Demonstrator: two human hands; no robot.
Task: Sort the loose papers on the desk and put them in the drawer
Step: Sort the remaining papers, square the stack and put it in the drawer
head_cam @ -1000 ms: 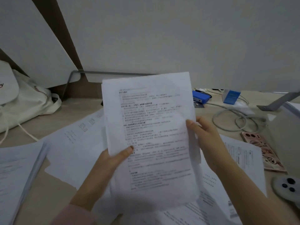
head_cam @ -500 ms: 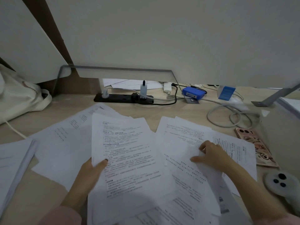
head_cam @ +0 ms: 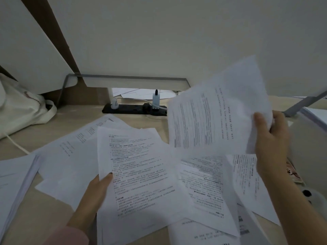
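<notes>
Sorting looks barely begun: your left grip pinches one printed sheet low over the bench, your right grip clamps a second sheet lifted clear at the right, many loose papers lie scattered beneath, and no drawer is in view.

Strewn across the worktop in overlapping, skewed layers: loose papers, white with dense black print, lying face up. Lifted clear of them, curled and turned sideways, gripped at its right edge by the right hand: a raised sheet. Pinched at its left edge by the left hand: a front sheet; at far left, a flat stack.
</notes>
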